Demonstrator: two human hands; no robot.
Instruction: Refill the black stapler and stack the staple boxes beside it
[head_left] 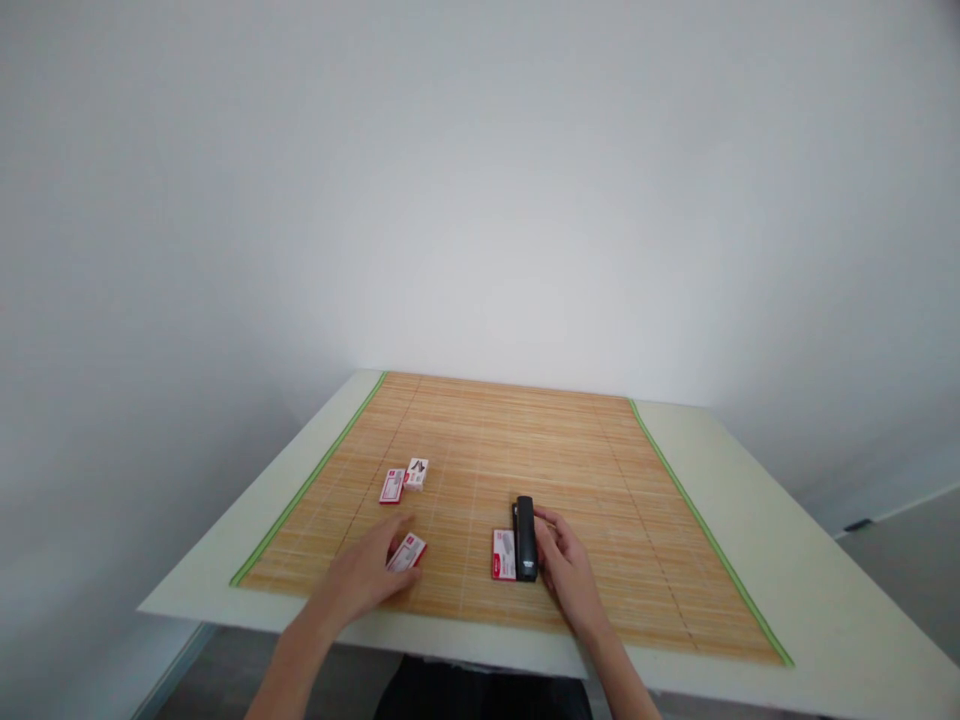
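Desk [825,600], bamboo mat [525,430]: 4 staple boxes [391,486], 1 black stapler [525,538]. L hand [360,578] loosely open on one box [409,552]; R hand [568,568] open, touching stapler.

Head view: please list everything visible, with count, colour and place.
table: 1, pale cream, lower view
bamboo mat: 1, tan with green side edges, on table
stapler: 1, black, near centre of mat
small boxes: 4, red and white, on mat; two mid-left, one under left fingers, one beside stapler
wall: white, behind table
left hand: 1, on nearest box
right hand: 1, touching stapler
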